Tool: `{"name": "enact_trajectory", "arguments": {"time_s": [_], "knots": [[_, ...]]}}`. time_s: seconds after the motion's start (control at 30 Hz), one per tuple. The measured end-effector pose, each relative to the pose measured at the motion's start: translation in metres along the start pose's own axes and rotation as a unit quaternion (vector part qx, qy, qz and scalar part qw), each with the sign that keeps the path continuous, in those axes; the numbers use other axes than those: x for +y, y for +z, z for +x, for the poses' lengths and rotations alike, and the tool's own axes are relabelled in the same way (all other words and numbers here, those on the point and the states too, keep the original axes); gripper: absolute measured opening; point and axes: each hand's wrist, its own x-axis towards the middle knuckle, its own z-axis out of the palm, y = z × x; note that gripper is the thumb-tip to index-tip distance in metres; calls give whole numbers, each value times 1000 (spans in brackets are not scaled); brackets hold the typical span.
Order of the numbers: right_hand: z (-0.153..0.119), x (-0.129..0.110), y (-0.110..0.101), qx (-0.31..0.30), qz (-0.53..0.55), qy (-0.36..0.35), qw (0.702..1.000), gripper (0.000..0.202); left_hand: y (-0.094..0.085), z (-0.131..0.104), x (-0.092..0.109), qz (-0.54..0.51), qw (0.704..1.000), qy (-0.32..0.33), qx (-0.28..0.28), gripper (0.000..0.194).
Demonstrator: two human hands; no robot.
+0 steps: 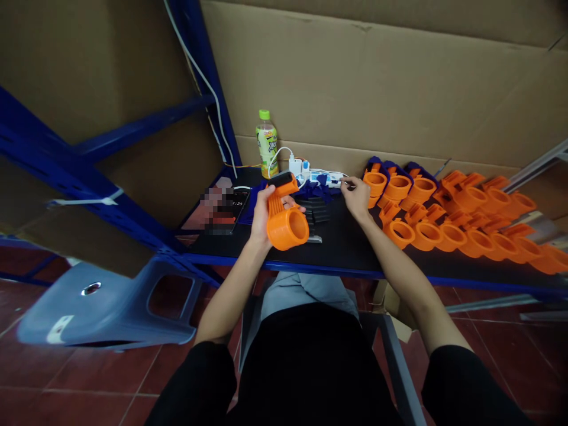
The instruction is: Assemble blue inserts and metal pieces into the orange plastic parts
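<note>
At the far left, a blue-grey plastic stool stands on red floor tiles, beside a blue metal frame with a white tie knotted round it. Next, a phone lies on the black tabletop, its screen lit, near a pixelated patch. Then comes the left hand, clamped on 1 orange part, which it holds up over the table's front; the part's wide ring faces right and a black piece sits along its upper end. Behind it, a bottle with a green cap stands upright near the cardboard wall. Just right of that are a white charger and a power strip, with black strips lying in front. The right hand, well apart from the left, has its thumb and forefinger close together by the strip's right end; whether they pinch anything, I cannot tell. At the right, more orange parts stand in rows, 3 at the back with dark-blue bands.
</note>
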Motion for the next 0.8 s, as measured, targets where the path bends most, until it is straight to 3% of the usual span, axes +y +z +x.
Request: {"name": "enact_trajectory", "arguments": {"time_s": [0.13,0.23,0.5,0.67,0.8], "knots": [[-6,-33,1,-4,234,42,971,27,2,-1,-3,-18,999,-27,-20,36],[-22,-62,6,-28,306,31,951,25,4,-1,-7,-18,999,-29,-8,36],[-50,-113,8,-24,212,-62,975,11,8,0,-19,5,997,53,48,41],[-54,-128,4,0,151,-118,982,17,11,-3,-19,30,997,45,60,41],[-60,-129,2,-26,155,-142,977,26,10,-1,-23,19,998,40,50,42]]}}
